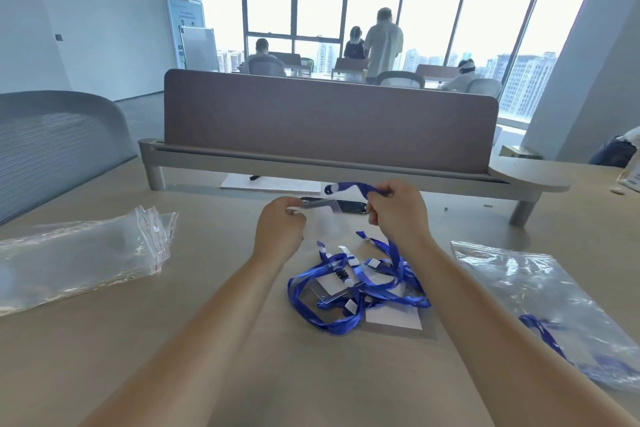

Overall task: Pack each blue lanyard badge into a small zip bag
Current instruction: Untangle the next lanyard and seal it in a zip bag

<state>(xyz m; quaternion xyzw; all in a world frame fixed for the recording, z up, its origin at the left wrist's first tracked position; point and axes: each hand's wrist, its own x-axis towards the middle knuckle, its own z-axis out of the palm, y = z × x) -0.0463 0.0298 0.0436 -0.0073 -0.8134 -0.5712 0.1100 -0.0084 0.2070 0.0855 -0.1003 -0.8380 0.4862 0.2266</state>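
Bright window wall [374, 7]; brown desk divider [329, 121]; grey chair [59, 135].

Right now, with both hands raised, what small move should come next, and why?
Probably lift the right hand to draw its blue strap clear of the pile: the strap hangs from it into that tangle, while the left hand pinches a clear sleeve.

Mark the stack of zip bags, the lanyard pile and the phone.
stack of zip bags [86, 253]: head view, middle of the top bag.
lanyard pile [337, 326]: head view, blue strap at its near edge.
phone [350, 207]: head view, its dark screen.
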